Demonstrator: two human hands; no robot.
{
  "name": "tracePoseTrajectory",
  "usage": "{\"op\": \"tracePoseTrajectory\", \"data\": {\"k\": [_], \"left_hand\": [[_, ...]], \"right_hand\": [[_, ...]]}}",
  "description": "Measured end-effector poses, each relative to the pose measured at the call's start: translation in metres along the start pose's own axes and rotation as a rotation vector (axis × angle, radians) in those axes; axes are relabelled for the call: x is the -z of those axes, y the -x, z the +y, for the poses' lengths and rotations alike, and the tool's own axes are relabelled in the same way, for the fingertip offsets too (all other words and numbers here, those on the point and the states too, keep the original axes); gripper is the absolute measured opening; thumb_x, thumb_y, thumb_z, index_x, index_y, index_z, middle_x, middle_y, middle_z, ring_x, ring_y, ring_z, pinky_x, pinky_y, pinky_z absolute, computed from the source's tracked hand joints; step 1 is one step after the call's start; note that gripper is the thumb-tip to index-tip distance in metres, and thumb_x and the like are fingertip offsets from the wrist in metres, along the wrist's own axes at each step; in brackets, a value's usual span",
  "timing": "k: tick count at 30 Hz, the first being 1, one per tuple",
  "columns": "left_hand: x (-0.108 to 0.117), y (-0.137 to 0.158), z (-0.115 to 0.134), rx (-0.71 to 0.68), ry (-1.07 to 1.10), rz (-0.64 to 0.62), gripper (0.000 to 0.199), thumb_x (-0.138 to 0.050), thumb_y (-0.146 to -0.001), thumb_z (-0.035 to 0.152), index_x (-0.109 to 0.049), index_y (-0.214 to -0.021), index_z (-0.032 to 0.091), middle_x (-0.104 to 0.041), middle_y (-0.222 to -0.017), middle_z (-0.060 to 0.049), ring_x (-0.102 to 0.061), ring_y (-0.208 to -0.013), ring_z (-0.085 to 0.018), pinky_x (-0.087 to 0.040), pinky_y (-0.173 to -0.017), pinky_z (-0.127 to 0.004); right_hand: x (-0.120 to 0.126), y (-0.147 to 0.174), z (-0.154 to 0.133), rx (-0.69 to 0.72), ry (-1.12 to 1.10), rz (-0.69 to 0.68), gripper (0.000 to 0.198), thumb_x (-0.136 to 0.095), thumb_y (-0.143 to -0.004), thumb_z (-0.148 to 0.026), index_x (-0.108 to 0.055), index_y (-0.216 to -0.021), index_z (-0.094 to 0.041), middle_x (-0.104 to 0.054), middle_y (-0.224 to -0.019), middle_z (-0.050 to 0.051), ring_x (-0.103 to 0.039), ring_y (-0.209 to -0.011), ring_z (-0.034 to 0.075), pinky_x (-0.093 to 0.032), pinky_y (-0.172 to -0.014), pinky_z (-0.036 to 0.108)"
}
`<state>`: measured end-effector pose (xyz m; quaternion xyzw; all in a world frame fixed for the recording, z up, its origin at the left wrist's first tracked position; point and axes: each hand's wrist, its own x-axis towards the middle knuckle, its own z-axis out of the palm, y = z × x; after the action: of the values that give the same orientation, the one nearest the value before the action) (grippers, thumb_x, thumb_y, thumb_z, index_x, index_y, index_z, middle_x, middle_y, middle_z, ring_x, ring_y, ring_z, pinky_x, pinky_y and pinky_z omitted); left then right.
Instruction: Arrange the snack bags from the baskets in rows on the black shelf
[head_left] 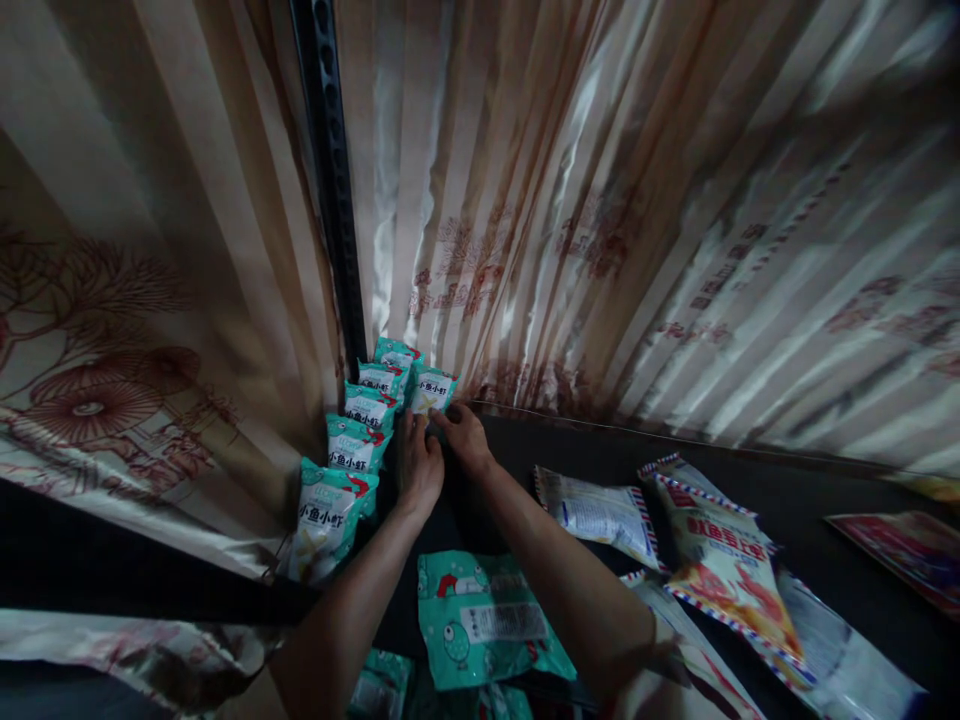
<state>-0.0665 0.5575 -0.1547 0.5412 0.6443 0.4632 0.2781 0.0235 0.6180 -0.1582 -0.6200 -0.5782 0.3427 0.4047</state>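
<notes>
teal-and-white packets (pixel 326 515), beige curtains (pixel 510 160) with red drawings, black surface (pixel 547 438), white packet (pixel 596 508) with red-and-blue striped ends

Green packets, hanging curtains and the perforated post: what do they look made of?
Green packets: probably plastic film, slightly shiny, with puffed, creased surfaces. Curtains: perhaps thin fabric or plastic, satiny along the folds. Post: likely dark-coated metal, rigid with punched holes.

A row of packets (pixel 356 450) is lined along the left curtain (pixel 225 250). Right of the row's far end, a packet (pixel 433 386) is set before the back curtain (pixel 510 250), at the left hand (pixel 421 465) and right hand (pixel 465 438). A pouch (pixel 491 620) is laid between the arms (pixel 555 570); bags (pixel 724 560) are scattered on the shelf (pixel 517 438) rightward.
</notes>
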Motion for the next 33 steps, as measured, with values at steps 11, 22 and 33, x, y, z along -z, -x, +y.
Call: {"op": "tracePoseTrajectory", "data": {"k": [11,22,33], "left_hand": [[0.026,0.048,0.013,0.08,0.066,-0.068,0.037,-0.05,-0.077,0.017,-0.06,-0.113,0.016,-0.036,-0.146,-0.011,-0.031,-0.135,-0.028,-0.023,-0.113,-0.041],[0.077,0.162,0.006,-0.056,-0.136,-0.192,0.031,-0.054,-0.076,0.019,-0.065,-0.105,0.021,-0.043,-0.14,-0.008,-0.04,-0.129,-0.028,-0.031,-0.109,-0.04],[0.055,0.207,0.019,-0.088,-0.138,-0.371,0.036,-0.055,-0.071,0.016,-0.066,-0.105,0.022,-0.059,-0.124,-0.009,-0.048,-0.122,-0.028,-0.032,-0.107,-0.042]], "right_hand": [[0.026,0.048,-0.02,-0.076,0.171,0.036,0.037,-0.061,-0.077,-0.03,-0.061,-0.11,-0.016,-0.067,-0.106,0.011,-0.063,-0.099,0.022,-0.047,-0.087,0.035],[0.089,0.193,-0.011,0.194,0.232,0.0,0.029,-0.047,-0.086,-0.027,-0.064,-0.108,-0.018,-0.067,-0.106,0.008,-0.062,-0.095,0.02,-0.048,-0.087,0.037],[0.122,0.252,0.022,0.467,0.683,-0.081,0.032,-0.047,-0.083,-0.01,-0.068,-0.106,-0.019,-0.061,-0.121,0.01,-0.047,-0.119,0.025,-0.042,-0.1,0.043]]}}
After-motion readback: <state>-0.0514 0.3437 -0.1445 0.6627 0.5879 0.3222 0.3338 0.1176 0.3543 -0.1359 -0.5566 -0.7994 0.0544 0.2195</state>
